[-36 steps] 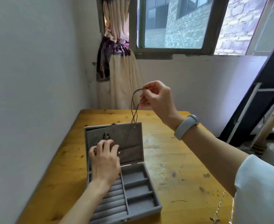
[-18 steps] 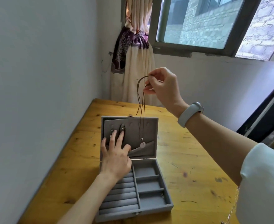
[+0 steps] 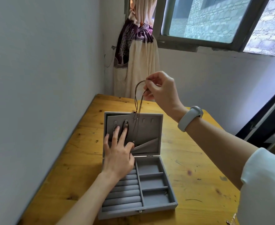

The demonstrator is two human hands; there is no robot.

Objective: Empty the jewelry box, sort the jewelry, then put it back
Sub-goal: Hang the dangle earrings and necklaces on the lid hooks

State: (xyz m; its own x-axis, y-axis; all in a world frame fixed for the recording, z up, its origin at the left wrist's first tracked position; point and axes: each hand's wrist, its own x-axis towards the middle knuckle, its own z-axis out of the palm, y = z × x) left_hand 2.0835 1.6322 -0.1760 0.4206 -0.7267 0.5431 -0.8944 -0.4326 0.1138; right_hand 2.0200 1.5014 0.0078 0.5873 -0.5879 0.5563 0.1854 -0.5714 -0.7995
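An open grey velvet jewelry box (image 3: pixel 156 208) lies on the wooden table (image 3: pixel 190 159), its lid (image 3: pixel 151 130) standing upright. My right hand (image 3: pixel 162 88) pinches the top of a brown cord necklace (image 3: pixel 137 108) above the lid; the cord hangs down in front of the lid's hooks into the lower pocket (image 3: pixel 147 146). My left hand (image 3: pixel 117 151) presses straight fingers against the left of the lid, over two dark chains (image 3: pixel 126 125) hanging from hooks there. The tray compartments and ring rolls look empty.
A white wall runs close along the table's left edge. A tied curtain (image 3: pixel 138 54) and a window (image 3: pixel 206 20) are behind the table. A thin chain (image 3: pixel 231 221) lies at the table's near right edge. A dark frame (image 3: pixel 266 120) stands to the right.
My right hand has lowered the cord necklace, so its pendant went down into the lid's pocket. My left hand stayed pressed on the lid. The view shifted.
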